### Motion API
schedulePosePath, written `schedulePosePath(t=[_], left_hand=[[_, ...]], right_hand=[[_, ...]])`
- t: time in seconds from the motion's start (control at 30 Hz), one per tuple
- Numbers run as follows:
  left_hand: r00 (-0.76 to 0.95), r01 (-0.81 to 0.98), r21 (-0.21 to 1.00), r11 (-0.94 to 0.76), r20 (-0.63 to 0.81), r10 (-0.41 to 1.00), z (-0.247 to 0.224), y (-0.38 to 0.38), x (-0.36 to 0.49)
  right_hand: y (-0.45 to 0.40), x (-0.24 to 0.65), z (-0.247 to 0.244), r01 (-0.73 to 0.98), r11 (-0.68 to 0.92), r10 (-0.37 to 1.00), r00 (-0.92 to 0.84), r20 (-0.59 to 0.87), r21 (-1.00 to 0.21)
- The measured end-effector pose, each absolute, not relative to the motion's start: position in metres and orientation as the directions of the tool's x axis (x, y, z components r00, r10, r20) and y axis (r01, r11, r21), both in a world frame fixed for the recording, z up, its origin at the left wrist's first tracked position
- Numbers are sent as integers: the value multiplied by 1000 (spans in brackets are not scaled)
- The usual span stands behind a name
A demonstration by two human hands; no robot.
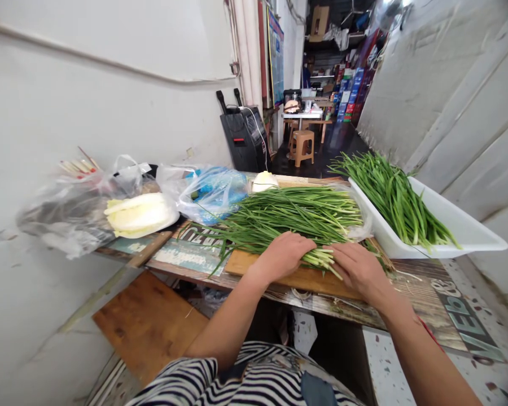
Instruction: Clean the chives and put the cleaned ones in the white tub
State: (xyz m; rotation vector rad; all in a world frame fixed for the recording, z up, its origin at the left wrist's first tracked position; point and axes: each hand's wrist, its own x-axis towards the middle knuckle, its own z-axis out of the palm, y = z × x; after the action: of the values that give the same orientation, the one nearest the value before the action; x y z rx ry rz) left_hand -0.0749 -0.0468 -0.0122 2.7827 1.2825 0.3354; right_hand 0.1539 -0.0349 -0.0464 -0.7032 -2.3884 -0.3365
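A bunch of garlic chives (317, 257) lies along a wooden board (241, 263), its pale stem ends pointing right. My left hand (281, 256) is closed over the bunch from above, a short way behind those ends. My right hand (359, 270) has its bent fingers against the stem ends; its fingertips are partly hidden. Just behind both hands, a larger heap of garlic chives (296, 208) spreads across the table on clear plastic. To the right stands a white plastic tub (461, 223), with more garlic chives (398, 194) leaning over its far rim.
On the left of the table (186, 256) are a halved napa cabbage (141, 214), a knife (150, 248) near the edge, and plastic bags (224, 189). A brown board (148, 327) leans below. Beyond are a black speaker (245, 132) and a stool (302, 148).
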Motion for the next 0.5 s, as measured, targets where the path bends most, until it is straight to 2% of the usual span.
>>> schedulePosePath(t=[0.1,0.23,0.33,0.43,0.5], left_hand=[[641,739,141,-659,155,752,-12,-46,-75],[643,736,150,-660,150,751,-10,-45,-75],[646,737,152,-658,129,753,-8,-46,-75],[642,742,156,-652,113,758,-8,-47,-71],[629,748,170,-642,126,767,-8,-47,-68]], right_hand=[[-39,153,-52,565,823,397,-648,650,60],[-45,153,-55,577,809,347,-622,702,112],[-45,153,-54,625,773,383,-593,709,105],[-42,147,-53,671,742,476,-518,710,-7],[-38,141,-54,676,720,548,-413,727,-159]])
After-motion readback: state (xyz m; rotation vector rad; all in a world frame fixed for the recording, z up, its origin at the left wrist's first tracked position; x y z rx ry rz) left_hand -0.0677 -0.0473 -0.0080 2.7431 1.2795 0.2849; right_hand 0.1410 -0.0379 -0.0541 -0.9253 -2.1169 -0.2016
